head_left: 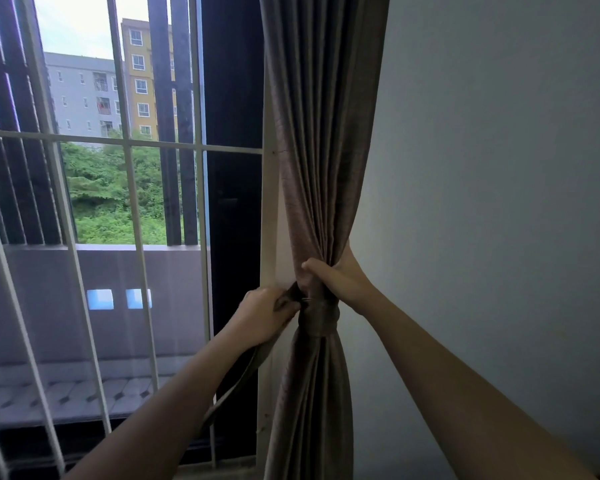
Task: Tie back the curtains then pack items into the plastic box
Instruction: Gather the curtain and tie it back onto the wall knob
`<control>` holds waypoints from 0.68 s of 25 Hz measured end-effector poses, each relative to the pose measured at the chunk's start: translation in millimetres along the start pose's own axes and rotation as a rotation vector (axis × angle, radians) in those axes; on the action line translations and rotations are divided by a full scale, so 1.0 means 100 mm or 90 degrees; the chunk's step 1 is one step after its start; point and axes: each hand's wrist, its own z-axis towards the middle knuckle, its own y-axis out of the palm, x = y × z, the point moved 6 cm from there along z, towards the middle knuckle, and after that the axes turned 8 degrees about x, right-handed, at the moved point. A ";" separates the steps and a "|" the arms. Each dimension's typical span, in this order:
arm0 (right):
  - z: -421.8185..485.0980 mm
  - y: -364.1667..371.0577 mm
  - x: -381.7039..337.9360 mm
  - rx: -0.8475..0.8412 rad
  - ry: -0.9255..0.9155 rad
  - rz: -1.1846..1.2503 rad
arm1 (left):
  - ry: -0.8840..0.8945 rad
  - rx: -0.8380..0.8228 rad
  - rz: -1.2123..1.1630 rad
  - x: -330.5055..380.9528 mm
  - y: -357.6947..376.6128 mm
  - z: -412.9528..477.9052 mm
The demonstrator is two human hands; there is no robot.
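A grey-brown curtain (321, 140) hangs gathered into a bunch at the right edge of the window. A matching fabric tie-back band (321, 318) is wrapped round its waist. My left hand (265, 318) pinches the band's end at the left of the bunch, and a loose tail of the band (238, 384) trails down beneath my forearm. My right hand (340, 275) grips the bunched curtain just above the band, thumb in front and fingers behind the folds. The plastic box is not in view.
White window bars (132, 188) and a white frame post (269, 209) stand left of the curtain. A plain grey wall (492, 202) fills the right. Beyond the glass are a balcony wall, trees and apartment blocks.
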 end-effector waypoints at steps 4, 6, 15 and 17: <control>-0.01 -0.01 -0.01 -0.010 0.003 -0.027 | -0.091 -0.023 -0.060 -0.11 0.01 -0.05; -0.01 0.01 -0.03 -0.030 -0.004 -0.049 | -0.077 0.029 -0.018 -0.06 -0.28 0.07; -0.11 0.00 0.05 -0.070 -0.001 -0.007 | 0.055 0.094 0.167 0.12 -0.26 -0.12; -0.22 -0.07 0.22 -0.117 0.044 0.025 | 0.010 0.123 0.047 0.13 -0.34 -0.12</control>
